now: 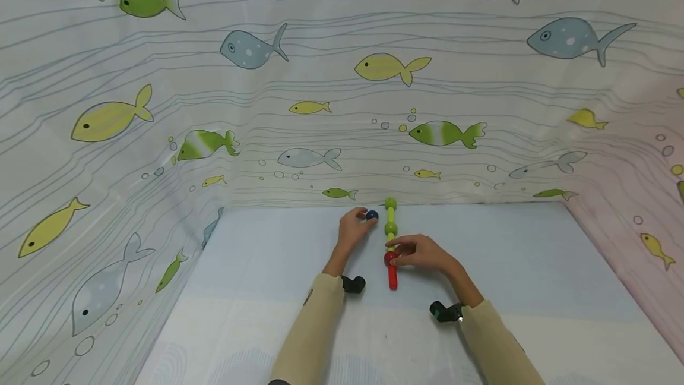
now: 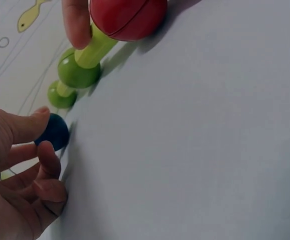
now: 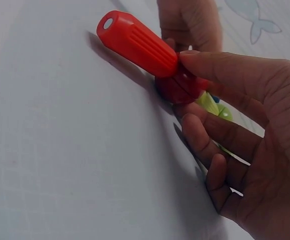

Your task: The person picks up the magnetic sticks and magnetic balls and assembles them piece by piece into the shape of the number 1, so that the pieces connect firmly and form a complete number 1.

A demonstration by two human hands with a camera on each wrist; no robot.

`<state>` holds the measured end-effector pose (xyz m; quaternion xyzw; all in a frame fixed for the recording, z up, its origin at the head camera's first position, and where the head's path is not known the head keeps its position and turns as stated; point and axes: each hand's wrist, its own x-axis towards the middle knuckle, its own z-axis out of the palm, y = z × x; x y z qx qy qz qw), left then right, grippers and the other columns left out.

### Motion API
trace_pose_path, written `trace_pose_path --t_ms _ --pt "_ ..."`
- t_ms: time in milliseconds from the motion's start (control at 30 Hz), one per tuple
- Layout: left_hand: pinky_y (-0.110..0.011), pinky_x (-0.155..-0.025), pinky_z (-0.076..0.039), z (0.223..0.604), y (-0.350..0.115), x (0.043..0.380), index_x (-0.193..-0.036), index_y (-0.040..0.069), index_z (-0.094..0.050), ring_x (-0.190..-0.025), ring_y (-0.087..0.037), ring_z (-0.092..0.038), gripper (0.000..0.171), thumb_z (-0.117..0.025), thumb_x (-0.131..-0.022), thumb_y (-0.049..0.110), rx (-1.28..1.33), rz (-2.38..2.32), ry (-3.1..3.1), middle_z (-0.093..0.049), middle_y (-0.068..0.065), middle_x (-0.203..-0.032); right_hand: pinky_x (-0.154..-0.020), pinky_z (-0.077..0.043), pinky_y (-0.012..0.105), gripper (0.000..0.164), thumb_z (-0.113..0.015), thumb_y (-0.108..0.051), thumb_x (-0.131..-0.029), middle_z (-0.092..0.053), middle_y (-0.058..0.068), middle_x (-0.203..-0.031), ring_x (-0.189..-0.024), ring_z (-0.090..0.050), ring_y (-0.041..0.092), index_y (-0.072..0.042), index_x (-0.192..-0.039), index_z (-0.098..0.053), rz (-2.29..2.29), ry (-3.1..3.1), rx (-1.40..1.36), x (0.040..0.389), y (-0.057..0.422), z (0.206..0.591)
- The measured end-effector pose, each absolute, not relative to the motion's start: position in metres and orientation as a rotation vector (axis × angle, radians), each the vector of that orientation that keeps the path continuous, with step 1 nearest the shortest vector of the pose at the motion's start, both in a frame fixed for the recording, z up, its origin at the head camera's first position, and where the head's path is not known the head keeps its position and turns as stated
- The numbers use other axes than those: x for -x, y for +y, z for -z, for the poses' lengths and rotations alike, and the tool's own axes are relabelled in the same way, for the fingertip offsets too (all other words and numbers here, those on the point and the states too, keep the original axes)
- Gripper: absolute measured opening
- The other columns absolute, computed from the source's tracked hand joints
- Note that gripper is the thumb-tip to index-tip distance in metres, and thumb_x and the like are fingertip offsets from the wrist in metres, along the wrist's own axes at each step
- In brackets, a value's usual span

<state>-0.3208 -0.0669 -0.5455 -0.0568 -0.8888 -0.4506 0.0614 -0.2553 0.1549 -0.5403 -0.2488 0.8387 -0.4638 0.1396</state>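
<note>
My left hand pinches a small dark blue ball between thumb and fingers, low over the table, left of a line of joined balls and rods. That line runs away from me: a red ribbed rod at the near end, a red ball, then a yellow-green rod, a green ball, another yellow-green rod and a far green ball. From the right side my right hand grips the red ball, its thumb by the joint with the red rod in the right wrist view.
The pale table meets a white wall sheet printed with fish, just behind the far green ball. Side walls stand left and right. Each wrist carries a small black camera, the left one near the red rod.
</note>
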Motion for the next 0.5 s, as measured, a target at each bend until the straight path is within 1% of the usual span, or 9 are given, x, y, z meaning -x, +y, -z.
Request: trace_pose_path --t_ms 200,400,500 --pt "-0.043 -0.086 -0.048 0.5448 -0.0643 0.3227 -0.116 0.003 -0.069 -0.101 -0.029 -0.063 0.034 -0.077 -0.087 0.018 0.139 1.348 -2.691 -0.070 -0.015 -0.103 -0.082 -0.051 0.033 0.042 -0.078 -0.026 -0.086 -0.071 -0.004 -0.103 -0.092 -0.064 0.015 -0.013 -0.125 -0.068 1.346 2.410 0.730 0.2561 0.1545 0.5406" --pt "-0.044 -0.088 -0.047 0.5451 -0.0625 0.3215 -0.116 0.004 -0.070 -0.102 -0.029 -0.063 0.033 -0.076 -0.087 0.019 0.084 1.378 -2.693 -0.071 -0.014 -0.104 -0.081 -0.050 0.035 0.043 -0.079 -0.027 -0.085 -0.070 -0.004 -0.102 -0.091 -0.064 0.016 -0.014 -0.125 -0.068 1.342 2.418 0.695 0.2567 0.1546 0.5419" --pt "-0.043 -0.087 -0.048 0.5448 -0.0629 0.3196 -0.114 0.004 -0.070 -0.100 -0.028 -0.063 0.032 -0.077 -0.087 0.019 0.077 1.383 -2.684 -0.071 -0.013 -0.103 -0.082 -0.050 0.034 0.043 -0.079 -0.026 -0.086 -0.070 -0.003 -0.103 -0.091 -0.064 0.016 -0.014 -0.125 -0.068 1.345 2.413 0.698 0.2570 0.1553 0.5423"
